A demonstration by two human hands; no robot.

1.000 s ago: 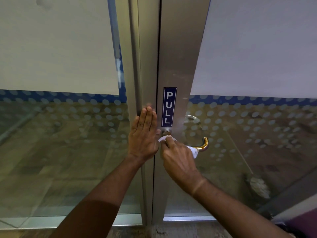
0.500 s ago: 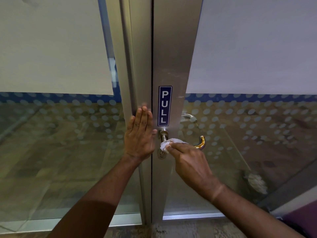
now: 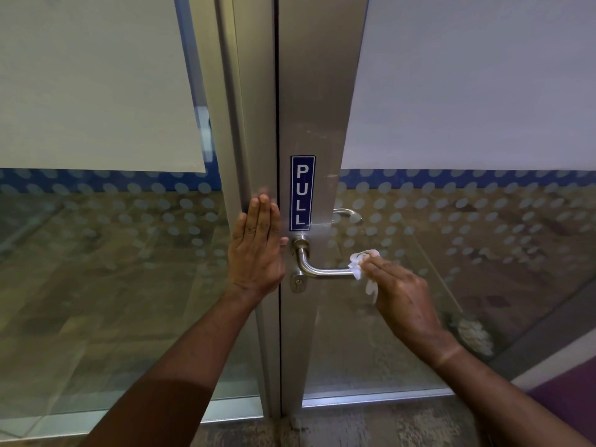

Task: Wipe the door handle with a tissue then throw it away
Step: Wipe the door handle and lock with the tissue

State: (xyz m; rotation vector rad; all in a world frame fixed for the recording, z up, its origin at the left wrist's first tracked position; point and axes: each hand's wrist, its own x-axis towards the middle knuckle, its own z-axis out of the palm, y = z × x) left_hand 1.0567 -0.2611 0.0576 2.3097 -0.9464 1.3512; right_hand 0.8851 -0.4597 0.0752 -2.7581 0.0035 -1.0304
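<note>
White tissue [image 3: 360, 262] in our right hand [image 3: 400, 295], fingers closed on it, wipes the door handle [image 3: 325, 271] at centre frame; left hand [image 3: 258, 253] rests flat and empty; binning remains.

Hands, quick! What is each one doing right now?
Left hand: open, flat against the door frame, holding nothing.
Right hand: closed on the tissue, pressing it on the door handle.

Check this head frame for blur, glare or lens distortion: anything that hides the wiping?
Head view: wide-angle bending splays the door frame toward the top; the left hand is slightly motion-blurred at its fingertips; the glass carries soft reflections but no harsh glare; the tissue, right hand and door handle read sharply enough.
</note>
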